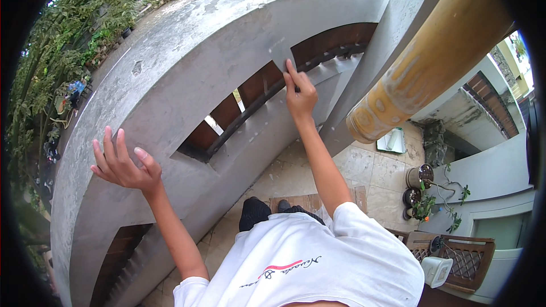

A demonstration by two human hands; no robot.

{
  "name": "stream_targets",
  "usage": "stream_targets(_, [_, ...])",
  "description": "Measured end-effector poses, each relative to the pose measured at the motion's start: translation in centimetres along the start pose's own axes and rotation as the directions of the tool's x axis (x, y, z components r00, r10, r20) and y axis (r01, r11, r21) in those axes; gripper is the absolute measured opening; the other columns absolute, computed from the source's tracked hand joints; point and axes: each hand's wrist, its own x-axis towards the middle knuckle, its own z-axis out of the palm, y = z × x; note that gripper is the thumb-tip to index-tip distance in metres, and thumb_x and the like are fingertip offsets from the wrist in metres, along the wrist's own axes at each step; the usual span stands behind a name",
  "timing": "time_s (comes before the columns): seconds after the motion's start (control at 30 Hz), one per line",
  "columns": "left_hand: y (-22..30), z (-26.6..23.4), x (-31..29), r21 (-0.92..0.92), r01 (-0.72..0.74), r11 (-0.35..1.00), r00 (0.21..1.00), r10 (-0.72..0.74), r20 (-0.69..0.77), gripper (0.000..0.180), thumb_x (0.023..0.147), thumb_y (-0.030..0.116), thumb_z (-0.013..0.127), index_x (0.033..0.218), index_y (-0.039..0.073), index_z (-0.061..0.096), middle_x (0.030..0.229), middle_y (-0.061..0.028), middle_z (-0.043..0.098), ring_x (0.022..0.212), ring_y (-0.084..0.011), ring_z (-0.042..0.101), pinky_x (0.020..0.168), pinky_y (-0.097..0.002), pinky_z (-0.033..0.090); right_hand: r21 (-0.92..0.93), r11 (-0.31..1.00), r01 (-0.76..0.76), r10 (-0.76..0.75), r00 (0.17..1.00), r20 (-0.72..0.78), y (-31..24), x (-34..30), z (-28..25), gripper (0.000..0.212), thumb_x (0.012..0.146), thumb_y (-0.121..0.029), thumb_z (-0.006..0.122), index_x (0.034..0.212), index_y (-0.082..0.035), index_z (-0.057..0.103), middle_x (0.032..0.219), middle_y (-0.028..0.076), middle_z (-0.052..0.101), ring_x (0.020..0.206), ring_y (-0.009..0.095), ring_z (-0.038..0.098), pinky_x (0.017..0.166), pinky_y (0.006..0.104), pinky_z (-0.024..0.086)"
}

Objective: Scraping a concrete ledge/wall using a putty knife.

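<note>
My left hand is raised in front of the grey curved wall, palm partly turned up. Its fingers are spread and hold nothing. Farther right and higher, my right hand is in front of the wall's slotted openings. One finger points up, the thumb is apart from it, and the other fingers look partly bent. Nothing shows in this hand. Whether either hand touches the wall cannot be made out. Brown panels and a dark rail show inside the openings. Small pale specks appear around my right hand.
A yellowish column slants down at the right. Potted plants, a wooden bench and a white container stand on that side. Cardboard lies on the tiled floor near my feet. Greenery grows beyond the wall.
</note>
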Motion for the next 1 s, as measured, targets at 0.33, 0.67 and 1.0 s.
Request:
stream_targets(0.33, [0.0, -0.2, 0.0, 0.029, 0.014, 0.999, 1.000, -0.014, 0.025, 0.037, 0.091, 0.027, 0.040, 0.120, 0.013, 0.060, 0.127, -0.0073, 0.061, 0.127, -0.0305, 0.047, 0.116, -0.0433, 0.008, 0.027, 0.986, 0.162, -0.159, 0.983, -0.089, -6.8, 7.3, 1.9, 0.034, 0.085, -0.023, 0.069, 0.119, -0.027, 0.067, 0.064, 0.005, 0.048, 0.052, 0.023, 0.048, 0.050, 0.0335, 0.042])
stream_targets(0.67, [0.2, -0.1, -0.2, 0.004, 0.020, 1.000, 1.000, -0.020, 0.022, 0.037, 0.088, 0.026, 0.042, 0.116, 0.014, 0.062, 0.125, -0.0074, 0.062, 0.127, -0.0310, 0.047, 0.116, -0.0436, 0.008, -0.060, 0.991, -0.121, 0.123, 0.992, 0.037, 5.3, -5.3, 0.4, 0.031, 0.090, -0.020, 0.065, 0.121, -0.022, 0.066, 0.066, 0.005, 0.054, 0.056, 0.018, 0.049, 0.055, 0.0297, 0.042])
stream_targets(1.0, [-0.1, 0.0, -0.1, 0.024, 0.000, 1.000, 1.000, 0.000, 0.008, 0.037, 0.092, 0.028, 0.040, 0.118, 0.013, 0.060, 0.125, -0.0088, 0.062, 0.126, -0.0322, 0.048, 0.116, -0.0451, 0.009, -0.016, 1.000, 0.027, -0.028, 0.998, -0.049, -0.4, 3.2, 0.6, 0.031, 0.089, -0.022, 0.065, 0.120, -0.023, 0.067, 0.064, 0.006, 0.050, 0.055, 0.020, 0.047, 0.053, 0.0337, 0.040])
